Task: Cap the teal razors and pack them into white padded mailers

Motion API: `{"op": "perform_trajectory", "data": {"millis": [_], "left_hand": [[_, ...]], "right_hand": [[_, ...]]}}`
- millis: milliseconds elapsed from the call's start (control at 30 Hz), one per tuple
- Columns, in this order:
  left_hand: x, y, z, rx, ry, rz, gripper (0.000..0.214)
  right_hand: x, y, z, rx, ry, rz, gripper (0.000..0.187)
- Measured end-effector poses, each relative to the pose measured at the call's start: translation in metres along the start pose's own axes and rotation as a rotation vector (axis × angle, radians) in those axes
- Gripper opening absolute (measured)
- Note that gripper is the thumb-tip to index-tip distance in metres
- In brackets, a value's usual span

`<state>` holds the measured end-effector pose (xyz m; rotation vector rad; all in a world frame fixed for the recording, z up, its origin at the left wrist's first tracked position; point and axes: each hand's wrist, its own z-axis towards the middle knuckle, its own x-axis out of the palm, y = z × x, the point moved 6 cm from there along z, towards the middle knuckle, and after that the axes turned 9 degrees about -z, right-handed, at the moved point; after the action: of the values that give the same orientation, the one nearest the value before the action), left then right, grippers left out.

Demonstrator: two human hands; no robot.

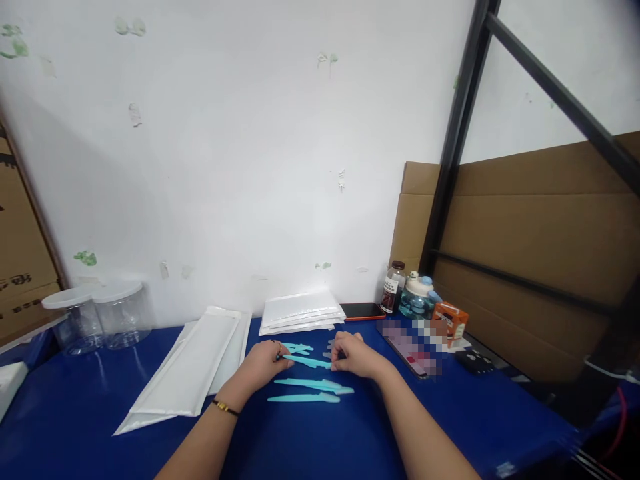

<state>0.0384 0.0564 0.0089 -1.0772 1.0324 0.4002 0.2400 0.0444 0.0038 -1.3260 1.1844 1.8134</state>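
On the blue table, my left hand and my right hand each pinch one end of a thin turquoise plastic stick held level between them. A dark bracelet with a gold piece circles my left wrist. Just below the hands lie two more turquoise sticks flat on the table. A few others lie behind the held one, partly hidden by my fingers.
White padded envelopes lie left and in a stack at the back. Two clear lidded jars stand far left. A phone, a brown bottle, a blue-capped bottle, an orange box and cardboard fill the right.
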Motion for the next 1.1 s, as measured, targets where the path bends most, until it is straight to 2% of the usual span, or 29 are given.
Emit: {"op": "perform_trajectory", "data": {"millis": [200, 333, 433, 500, 567, 667, 767, 833, 967, 1100], "left_hand": [[-0.008, 0.003, -0.001, -0.013, -0.074, -0.006, 0.028], [-0.021, 0.029, -0.005, -0.137, -0.114, -0.03, 0.028], [-0.03, 0.044, -0.01, -0.217, -0.155, -0.018, 0.026], [-0.034, 0.039, -0.012, -0.191, -0.206, -0.017, 0.028], [-0.029, 0.026, -0.013, -0.128, -0.178, -0.06, 0.031], [-0.008, 0.001, -0.013, -0.029, 0.016, -0.16, 0.033], [0.009, -0.014, -0.013, 0.045, 0.132, -0.169, 0.027], [0.011, -0.016, -0.012, 0.05, 0.116, -0.129, 0.024], [0.003, -0.015, -0.008, 0.007, 0.016, -0.076, 0.03], [-0.004, -0.014, -0.006, 0.061, -0.012, -0.047, 0.025]], "right_hand": [[-0.003, 0.004, 0.002, -0.049, -0.039, -0.006, 0.008], [-0.007, -0.014, 0.001, 0.064, -0.055, -0.02, 0.009], [-0.014, -0.019, -0.004, 0.137, -0.095, 0.016, 0.016], [-0.013, -0.012, -0.007, 0.109, -0.07, 0.066, 0.025], [-0.004, 0.001, -0.008, 0.039, 0.029, 0.093, 0.03], [0.008, 0.016, -0.007, -0.023, 0.12, 0.101, 0.025], [0.008, 0.019, -0.005, -0.026, 0.074, 0.118, 0.019], [0.003, 0.019, -0.004, -0.012, 0.024, 0.126, 0.02], [-0.007, 0.017, -0.003, 0.042, -0.06, 0.149, 0.022], [-0.007, 0.011, 0.001, 0.048, -0.092, 0.172, 0.024]]}}
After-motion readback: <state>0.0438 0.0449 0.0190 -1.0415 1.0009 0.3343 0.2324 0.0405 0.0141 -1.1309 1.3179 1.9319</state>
